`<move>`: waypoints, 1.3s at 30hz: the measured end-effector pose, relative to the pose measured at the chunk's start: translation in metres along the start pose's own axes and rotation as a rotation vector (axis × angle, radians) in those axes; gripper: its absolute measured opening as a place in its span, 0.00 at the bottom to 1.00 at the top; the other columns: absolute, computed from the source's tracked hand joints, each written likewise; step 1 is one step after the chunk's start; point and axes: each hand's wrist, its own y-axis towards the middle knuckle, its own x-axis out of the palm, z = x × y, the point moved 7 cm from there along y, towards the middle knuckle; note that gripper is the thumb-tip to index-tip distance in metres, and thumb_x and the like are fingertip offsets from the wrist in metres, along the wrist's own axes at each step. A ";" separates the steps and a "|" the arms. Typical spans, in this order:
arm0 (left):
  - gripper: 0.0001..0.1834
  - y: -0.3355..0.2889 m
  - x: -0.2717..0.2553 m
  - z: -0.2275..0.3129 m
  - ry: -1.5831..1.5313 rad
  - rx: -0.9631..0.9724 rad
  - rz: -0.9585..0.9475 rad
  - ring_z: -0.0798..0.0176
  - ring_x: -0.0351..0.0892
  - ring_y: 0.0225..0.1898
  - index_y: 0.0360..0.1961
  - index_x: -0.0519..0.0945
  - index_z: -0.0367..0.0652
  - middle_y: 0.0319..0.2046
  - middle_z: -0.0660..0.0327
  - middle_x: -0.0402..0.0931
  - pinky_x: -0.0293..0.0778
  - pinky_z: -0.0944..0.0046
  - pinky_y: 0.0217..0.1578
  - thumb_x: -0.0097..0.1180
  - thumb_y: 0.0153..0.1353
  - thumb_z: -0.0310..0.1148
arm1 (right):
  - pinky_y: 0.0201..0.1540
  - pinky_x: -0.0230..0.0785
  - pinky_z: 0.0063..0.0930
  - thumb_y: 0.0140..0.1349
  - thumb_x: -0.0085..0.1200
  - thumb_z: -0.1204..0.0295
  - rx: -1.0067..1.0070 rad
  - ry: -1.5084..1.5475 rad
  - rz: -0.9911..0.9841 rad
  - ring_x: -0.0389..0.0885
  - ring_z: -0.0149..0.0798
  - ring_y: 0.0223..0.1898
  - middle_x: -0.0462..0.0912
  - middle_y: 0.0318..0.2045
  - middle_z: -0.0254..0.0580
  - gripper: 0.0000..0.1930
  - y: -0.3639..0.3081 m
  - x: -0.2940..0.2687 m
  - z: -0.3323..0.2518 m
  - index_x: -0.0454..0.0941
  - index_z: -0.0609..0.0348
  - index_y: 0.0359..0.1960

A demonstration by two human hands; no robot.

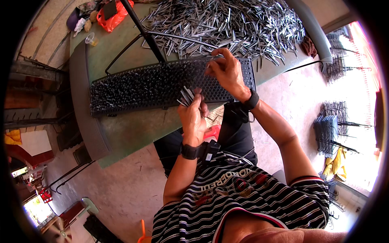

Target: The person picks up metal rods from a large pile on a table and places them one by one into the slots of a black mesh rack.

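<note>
A long black tray (170, 83) full of small round holes lies across the table before me. Thin metal pieces stand upright in many holes of its left and middle parts; the right part shows bare holes. My left hand (193, 121), at the tray's near edge, is closed round a bundle of thin metal pieces (186, 95) whose ends fan out to the upper left. Over the right part of the tray hovers my right hand (229, 73), thumb and fingertips drawn together. Whatever is between those fingertips is too small to make out.
A big heap of loose metal pieces (231, 26) covers the far side of the green table (133, 139). Black metal bars (146, 40) rise behind the tray. Far left are a plastic cup (92, 40) and a red bag (115, 19). Stacked wire racks (334, 125) stand at right.
</note>
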 end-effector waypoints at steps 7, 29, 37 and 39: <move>0.09 0.000 -0.003 0.001 -0.034 -0.040 -0.012 0.72 0.60 0.15 0.42 0.74 0.36 0.26 0.63 0.67 0.55 0.71 0.16 0.51 0.60 0.26 | 0.26 0.73 0.29 0.57 0.47 0.81 -0.264 -0.222 -0.009 0.82 0.42 0.26 0.79 0.22 0.46 0.07 0.001 0.012 0.004 0.67 0.63 0.38; 0.14 0.000 -0.009 0.002 0.166 0.054 -0.093 0.67 0.75 0.23 0.46 0.72 0.37 0.33 0.55 0.78 0.73 0.68 0.24 0.53 0.59 0.28 | 0.33 0.76 0.25 0.48 0.55 0.84 -0.529 -0.077 -0.378 0.81 0.36 0.30 0.80 0.31 0.44 0.11 -0.094 0.009 -0.067 0.76 0.67 0.35; 0.08 -0.006 -0.015 0.003 0.150 0.084 -0.007 0.66 0.75 0.22 0.40 0.76 0.39 0.28 0.62 0.76 0.74 0.67 0.23 0.54 0.57 0.24 | 0.28 0.73 0.22 0.57 0.51 0.80 -0.116 -0.098 0.031 0.83 0.34 0.28 0.82 0.26 0.45 0.06 -0.022 -0.006 -0.022 0.70 0.66 0.37; 0.08 -0.008 -0.014 0.005 0.141 0.083 -0.002 0.66 0.76 0.22 0.39 0.76 0.39 0.28 0.62 0.76 0.75 0.66 0.23 0.53 0.57 0.23 | 0.28 0.73 0.23 0.58 0.50 0.80 -0.150 -0.139 0.017 0.83 0.35 0.28 0.82 0.26 0.46 0.07 -0.015 0.000 -0.018 0.69 0.65 0.37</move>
